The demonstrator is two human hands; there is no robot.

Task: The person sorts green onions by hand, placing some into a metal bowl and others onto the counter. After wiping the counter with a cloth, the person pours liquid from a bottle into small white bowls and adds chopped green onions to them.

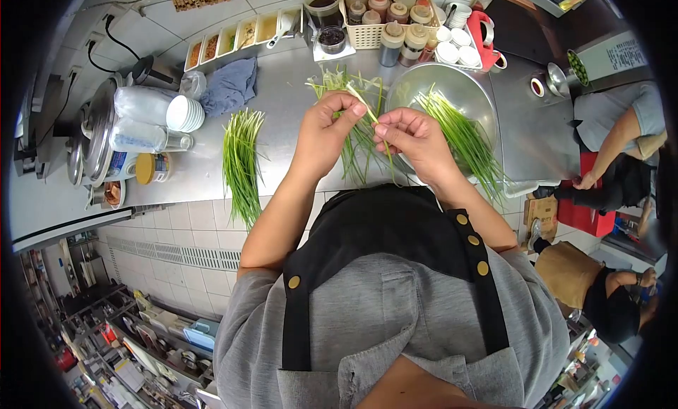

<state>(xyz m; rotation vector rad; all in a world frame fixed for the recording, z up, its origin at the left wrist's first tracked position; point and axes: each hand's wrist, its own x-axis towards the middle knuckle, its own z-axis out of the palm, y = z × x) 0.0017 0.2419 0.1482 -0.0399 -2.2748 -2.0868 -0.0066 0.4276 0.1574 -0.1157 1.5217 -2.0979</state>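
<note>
My left hand (pixel 332 123) pinches the pale end of a green onion stalk (pixel 365 104) in front of my chest. Close beside it, my right hand (pixel 409 135) grips the same stalk lower down, its fingers curled. Beneath both hands, a loose pile of green onions and trimmings (pixel 349 151) is spread on the steel counter (pixel 288 91). A neat bunch of green onions (pixel 242 162) lies to the left. On the right, another bunch (pixel 462 137) rests across a large metal bowl (pixel 484 102), its green tips hanging over the near rim.
Behind are a row of seasoning trays (pixel 246 36), a basket of bottles (pixel 364 38) and white cups (pixel 459 38). A blue cloth (pixel 229 86), stacked bowls (pixel 185 114) and a jar (pixel 152 167) stand left. Two other people (pixel 614 127) are at the right.
</note>
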